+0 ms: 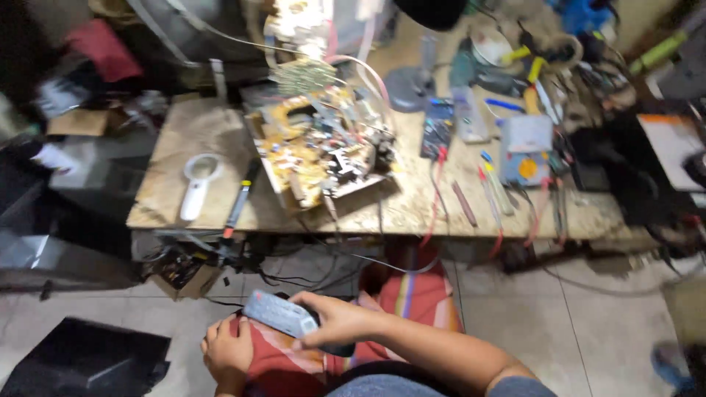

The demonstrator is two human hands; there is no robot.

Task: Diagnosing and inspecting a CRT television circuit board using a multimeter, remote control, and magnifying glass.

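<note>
My right hand [334,320] reaches across my lap and grips a flat grey rectangular device [279,314] from above. My left hand [226,351] rests lower left on the red cloth over my knee [283,360], its fingers curled beside the device's near end; whether it supports the device is hard to tell. Ahead on the low wooden workbench [198,132] lies a large yellowish circuit board [320,143] with many components and wires.
A white magnifying glass [197,184] and a dark screwdriver [239,202] lie left of the board. A multimeter [526,151] with red and blue probes, a small blue board [437,129], tools and cables crowd the right side. A black panel [84,360] lies on the tiled floor.
</note>
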